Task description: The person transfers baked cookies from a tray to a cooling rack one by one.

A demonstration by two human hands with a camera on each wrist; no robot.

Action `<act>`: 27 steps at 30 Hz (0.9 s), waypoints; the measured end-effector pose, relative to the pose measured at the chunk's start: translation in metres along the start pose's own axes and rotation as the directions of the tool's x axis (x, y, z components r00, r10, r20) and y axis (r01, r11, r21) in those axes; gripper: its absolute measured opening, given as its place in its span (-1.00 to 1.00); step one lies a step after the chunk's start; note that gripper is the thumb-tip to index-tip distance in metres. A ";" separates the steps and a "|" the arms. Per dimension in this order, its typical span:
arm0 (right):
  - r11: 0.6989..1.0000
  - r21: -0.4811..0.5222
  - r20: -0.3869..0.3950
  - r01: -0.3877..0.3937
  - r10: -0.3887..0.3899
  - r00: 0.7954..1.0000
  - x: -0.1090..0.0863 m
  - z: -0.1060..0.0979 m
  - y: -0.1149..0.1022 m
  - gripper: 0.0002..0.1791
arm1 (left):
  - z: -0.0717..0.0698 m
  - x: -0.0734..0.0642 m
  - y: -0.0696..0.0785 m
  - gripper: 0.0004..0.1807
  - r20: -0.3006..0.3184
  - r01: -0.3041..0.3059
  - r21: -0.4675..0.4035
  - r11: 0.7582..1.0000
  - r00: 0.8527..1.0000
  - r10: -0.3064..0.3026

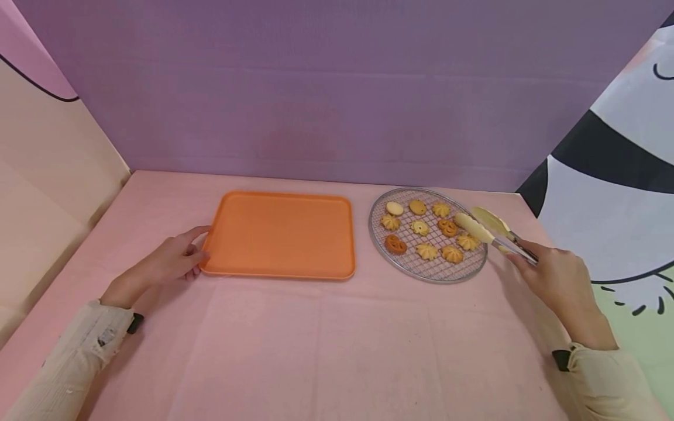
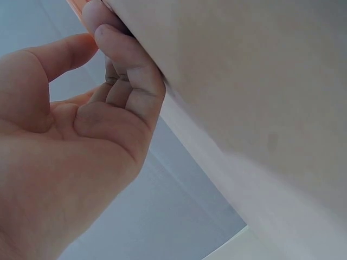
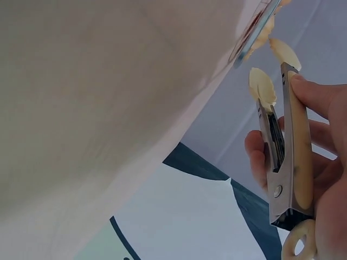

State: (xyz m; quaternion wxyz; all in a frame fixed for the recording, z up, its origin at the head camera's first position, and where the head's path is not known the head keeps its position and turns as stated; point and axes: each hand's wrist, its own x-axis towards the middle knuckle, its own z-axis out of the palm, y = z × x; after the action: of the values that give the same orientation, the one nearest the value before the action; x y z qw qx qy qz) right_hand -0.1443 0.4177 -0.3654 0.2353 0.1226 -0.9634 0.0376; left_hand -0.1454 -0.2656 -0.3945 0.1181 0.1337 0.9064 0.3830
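At the near-left part of an orange tray (image 1: 279, 234), my left hand (image 1: 171, 257) rests with thumb and index fingertips at the rim. The left wrist view shows its other fingers loosely bent beside the table edge. My right hand (image 1: 560, 280) grips metal tongs (image 3: 297, 135) with cream-coloured scalloped tips. Those tips stand apart over the right rim of a round wire rack (image 1: 376, 231), with nothing between them. On the rack lie several cookies: flower-shaped ones (image 1: 427, 251), pretzel-shaped ones (image 1: 395, 244) and plain round ones (image 1: 418, 207).
Pink cloth (image 1: 316, 345) covers the table. A purple panel (image 1: 337, 93) rises right behind the tray and rack. Printed side panels, one with a black and white drawing (image 1: 621, 193), flank the table.
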 end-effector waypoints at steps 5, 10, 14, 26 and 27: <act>0.999 0.027 -0.033 0.040 -0.039 0.999 -0.003 -0.001 -0.014 -0.51 | -0.001 0.000 0.000 -0.30 -0.005 0.014 0.003 1.000 1.000 -0.014; 0.982 0.064 -0.121 0.177 -0.169 0.978 -0.005 0.001 -0.042 -0.51 | -0.001 -0.001 0.001 -0.30 -0.006 0.007 0.004 1.000 1.000 -0.007; 0.958 0.084 -0.137 0.274 -0.261 0.956 -0.006 -0.004 -0.072 -0.37 | 0.000 -0.002 0.002 -0.30 -0.008 -0.004 -0.001 1.000 1.000 0.004; 0.909 0.167 -0.055 0.382 -0.378 0.924 -0.027 -0.013 -0.140 -0.10 | 0.002 0.001 -0.002 -0.31 -0.008 -0.007 0.028 1.000 1.000 0.007; 0.904 0.178 -0.046 0.388 -0.386 0.921 -0.030 -0.012 -0.144 -0.10 | 0.001 0.001 -0.002 -0.31 -0.009 -0.005 0.029 1.000 1.000 0.005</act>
State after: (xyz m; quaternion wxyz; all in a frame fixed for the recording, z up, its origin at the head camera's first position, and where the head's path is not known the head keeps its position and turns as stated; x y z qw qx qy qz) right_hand -0.0766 0.2864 -0.3661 0.2303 0.3321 -0.9112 0.0794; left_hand -0.1460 -0.2657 -0.3971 0.1112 0.1359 0.9121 0.3705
